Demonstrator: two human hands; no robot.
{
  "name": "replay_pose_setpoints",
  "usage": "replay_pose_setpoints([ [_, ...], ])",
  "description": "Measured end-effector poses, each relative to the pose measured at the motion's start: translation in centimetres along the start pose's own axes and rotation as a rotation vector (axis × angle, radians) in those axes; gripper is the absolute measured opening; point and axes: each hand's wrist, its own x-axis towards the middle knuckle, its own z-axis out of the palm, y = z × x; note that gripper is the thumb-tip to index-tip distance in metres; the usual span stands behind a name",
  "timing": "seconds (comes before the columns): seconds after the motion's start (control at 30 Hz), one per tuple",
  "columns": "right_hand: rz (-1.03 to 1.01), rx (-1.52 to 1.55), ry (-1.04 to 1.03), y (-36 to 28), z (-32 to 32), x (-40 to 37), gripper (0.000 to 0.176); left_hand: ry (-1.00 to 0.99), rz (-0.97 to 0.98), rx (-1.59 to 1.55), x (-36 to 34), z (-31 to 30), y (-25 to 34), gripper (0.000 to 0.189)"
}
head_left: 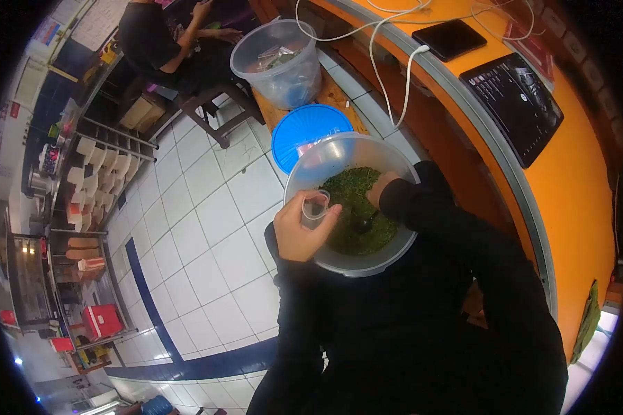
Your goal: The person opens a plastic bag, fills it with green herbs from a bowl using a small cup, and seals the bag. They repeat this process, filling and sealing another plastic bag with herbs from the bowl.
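A large translucent plastic tub (353, 265) rests against my lap, holding a chopped green leafy mixture (353, 187). Over the tub's left rim, my left hand (301, 232) is closed round a small clear plastic cup (316, 205), its mouth turned upward. My right hand (379, 188) reaches inside the tub from the right, fingers curled and partly hidden. Just below those fingers, the dark bowl of a black spoon (363, 225) lies in the greens; its handle runs toward my right hand and is hard to make out.
A blue lid (311, 135) and a second clear tub (277, 62) with plastic-looking contents stand on a wooden bench (336, 97) ahead. A tablet (516, 104), another dark device (450, 39) and white cables lie on the orange counter (567, 207). Another person (149, 41) sits at upper left.
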Motion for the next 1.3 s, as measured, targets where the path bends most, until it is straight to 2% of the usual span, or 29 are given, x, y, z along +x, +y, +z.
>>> replay_pose_setpoints([
  [0.23, -0.06, -0.02, -0.043, 0.2, -0.4, -0.8, 0.031, 0.002, 0.008, 0.012, 0.0, -0.1, 0.0, 0.026],
  [0.3, -0.092, 0.076, -0.027, 0.4, -0.3, -0.9, 0.032, -0.003, 0.0, -0.005, -0.1, -0.1, -0.1, 0.026],
  [0.53, -0.117, 0.122, -0.049, 0.2, 0.1, -0.5, 0.031, 0.001, -0.031, -0.034, -0.1, -0.1, -0.1, 0.026],
  [0.73, -0.134, 0.183, -0.107, 0.3, -2.2, -1.6, 0.031, 0.009, -0.009, -0.034, -0.1, -0.1, -0.1, 0.026],
  [0.83, -0.153, 0.22, -0.051, 0.3, -1.2, -0.7, 0.029, 0.011, -0.026, -0.049, -0.1, -0.1, 0.0, 0.026],
  [0.9, -0.152, 0.418, 0.084, 0.4, -0.9, -0.7, 0.026, 0.014, -0.022, -0.048, -0.1, 0.0, -0.1, 0.025],
  [0.93, -0.153, 0.417, 0.084, 0.5, -0.8, -0.7, 0.026, 0.016, -0.017, -0.047, -0.1, 0.0, -0.1, 0.025],
  [1.0, -0.29, 0.447, 0.118, 0.8, -1.4, -1.3, 0.026, 0.017, -0.012, -0.039, -0.1, -0.1, -0.1, 0.025],
  [1.1, -0.286, 0.468, 0.143, 0.7, -2.3, -2.2, 0.024, 0.018, -0.002, -0.024, 0.0, -0.1, -0.1, 0.025],
  [1.13, -0.286, 0.467, 0.143, 0.6, -2.1, -2.1, 0.024, 0.02, 0.004, -0.016, 0.0, -0.1, -0.1, 0.025],
  [1.3, -0.165, 0.264, 0.431, 0.5, -1.1, -0.9, 0.014, 0.025, 0.015, 0.001, 0.0, 0.0, -0.1, 0.025],
])
